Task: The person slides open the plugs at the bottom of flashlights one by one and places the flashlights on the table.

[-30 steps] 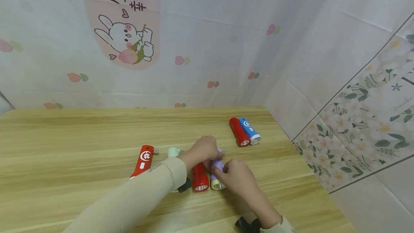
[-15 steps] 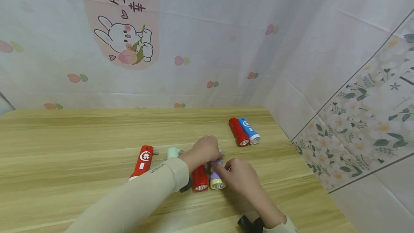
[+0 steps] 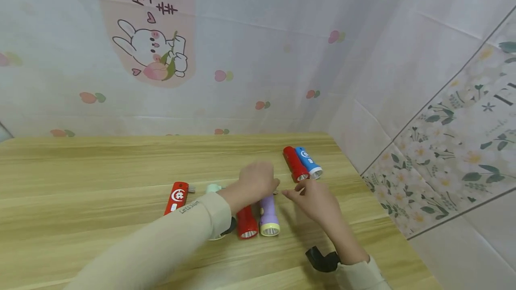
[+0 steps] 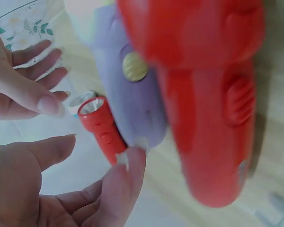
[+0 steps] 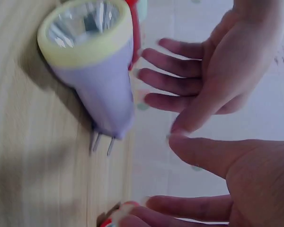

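Observation:
A purple flashlight (image 3: 268,214) with a cream-yellow head lies on the table. In the right wrist view, two metal prongs (image 5: 104,144) stick out near its tail. Close by its left side lies a red flashlight (image 3: 246,223). My left hand (image 3: 255,180) is over the tail ends of both, thumb and fingers apart; in the left wrist view a fingertip (image 4: 138,144) is at the purple tail, contact unclear. Just right of the purple flashlight, my right hand (image 3: 316,200) hovers with loosely bent fingers, holding nothing. My left arm partly covers a mint-green flashlight (image 3: 213,188).
Another red flashlight (image 3: 176,198), its prongs out, lies to the left, partly behind my sleeve. A red flashlight (image 3: 296,164) and a blue one (image 3: 309,163) lie side by side at the back right. Curtains (image 3: 242,57) hang behind the wooden table (image 3: 101,164).
My right hand has let go of the purple flashlight and moved up and right. My left hand has lifted slightly and its grip has loosened. The flashlight remains on the table.

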{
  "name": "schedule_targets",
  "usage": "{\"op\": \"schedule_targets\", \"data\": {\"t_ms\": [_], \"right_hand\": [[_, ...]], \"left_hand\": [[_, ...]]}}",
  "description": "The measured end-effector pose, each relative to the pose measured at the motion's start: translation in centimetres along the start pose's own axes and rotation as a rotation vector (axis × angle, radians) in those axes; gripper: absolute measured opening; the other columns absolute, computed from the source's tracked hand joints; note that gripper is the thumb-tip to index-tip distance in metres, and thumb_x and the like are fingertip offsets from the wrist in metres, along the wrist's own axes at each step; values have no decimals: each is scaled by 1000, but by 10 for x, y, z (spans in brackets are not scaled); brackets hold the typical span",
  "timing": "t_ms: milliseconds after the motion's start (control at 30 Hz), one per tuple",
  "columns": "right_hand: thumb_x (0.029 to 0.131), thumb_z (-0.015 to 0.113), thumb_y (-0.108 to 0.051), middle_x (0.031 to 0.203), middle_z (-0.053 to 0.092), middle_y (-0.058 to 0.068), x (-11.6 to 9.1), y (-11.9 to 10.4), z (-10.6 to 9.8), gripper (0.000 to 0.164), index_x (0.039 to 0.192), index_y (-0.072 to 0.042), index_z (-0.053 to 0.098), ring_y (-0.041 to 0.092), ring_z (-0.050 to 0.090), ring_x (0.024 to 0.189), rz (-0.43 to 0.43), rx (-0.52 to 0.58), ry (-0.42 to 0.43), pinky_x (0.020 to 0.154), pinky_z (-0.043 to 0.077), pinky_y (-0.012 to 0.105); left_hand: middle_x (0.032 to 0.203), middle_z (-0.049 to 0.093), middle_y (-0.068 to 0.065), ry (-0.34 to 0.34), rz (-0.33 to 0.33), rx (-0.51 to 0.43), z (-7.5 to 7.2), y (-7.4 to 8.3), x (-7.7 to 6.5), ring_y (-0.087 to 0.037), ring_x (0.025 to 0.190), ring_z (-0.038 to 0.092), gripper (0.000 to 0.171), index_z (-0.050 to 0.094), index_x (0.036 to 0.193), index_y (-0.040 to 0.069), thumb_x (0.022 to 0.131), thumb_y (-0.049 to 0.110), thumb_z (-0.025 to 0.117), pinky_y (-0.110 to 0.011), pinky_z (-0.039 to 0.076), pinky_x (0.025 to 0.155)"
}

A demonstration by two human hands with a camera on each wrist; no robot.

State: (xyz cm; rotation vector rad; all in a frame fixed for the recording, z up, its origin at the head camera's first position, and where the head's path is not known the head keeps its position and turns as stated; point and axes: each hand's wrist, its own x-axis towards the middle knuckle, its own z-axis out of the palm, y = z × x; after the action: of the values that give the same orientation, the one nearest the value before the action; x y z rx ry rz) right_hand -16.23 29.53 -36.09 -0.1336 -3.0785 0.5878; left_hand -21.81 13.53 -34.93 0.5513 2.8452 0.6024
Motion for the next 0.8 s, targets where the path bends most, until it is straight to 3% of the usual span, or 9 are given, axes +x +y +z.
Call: {"op": "schedule_targets", "data": {"t_ms": [133,267,400,567,800], "right_hand": [[89,76,-39,86,74,10,10,5,-4,39,97,-1,74,16,62,66,-16,-32,79,51,45,26],[89,76,-38,82,73,12,21,8,-3,38,94,0,74,17,56,61,-32,-53,172,48,42,26],[90,76,-35,93,74,16,32,12,1,38,105,0,74,21,61,66,-32,-91,239,51,47,29],[91,74,-33,91,70,14,43,13,9,35,107,-3,71,26,64,72,-2,-185,282,52,50,36],[90,75,-31,89,70,18,51,17,24,32,103,-3,66,32,68,74,-4,-290,333,51,54,47]], "left_hand": [[68,53,1,37,77,30,-8,3,8,-13,61,50,38,58,66,13,97,34,66,-29,44,49],[66,45,2,-3,96,-24,-12,5,25,-12,56,44,41,50,63,14,98,32,65,-25,37,48],[67,43,2,-70,71,-99,-11,8,46,-12,57,41,40,47,66,15,98,31,62,-25,35,52],[83,58,-2,-110,43,-149,-6,13,63,-15,73,50,32,56,74,14,100,33,59,-25,42,64],[72,47,-1,-120,-51,-306,10,16,79,-13,59,44,21,60,83,8,97,23,62,-23,37,53]]}}
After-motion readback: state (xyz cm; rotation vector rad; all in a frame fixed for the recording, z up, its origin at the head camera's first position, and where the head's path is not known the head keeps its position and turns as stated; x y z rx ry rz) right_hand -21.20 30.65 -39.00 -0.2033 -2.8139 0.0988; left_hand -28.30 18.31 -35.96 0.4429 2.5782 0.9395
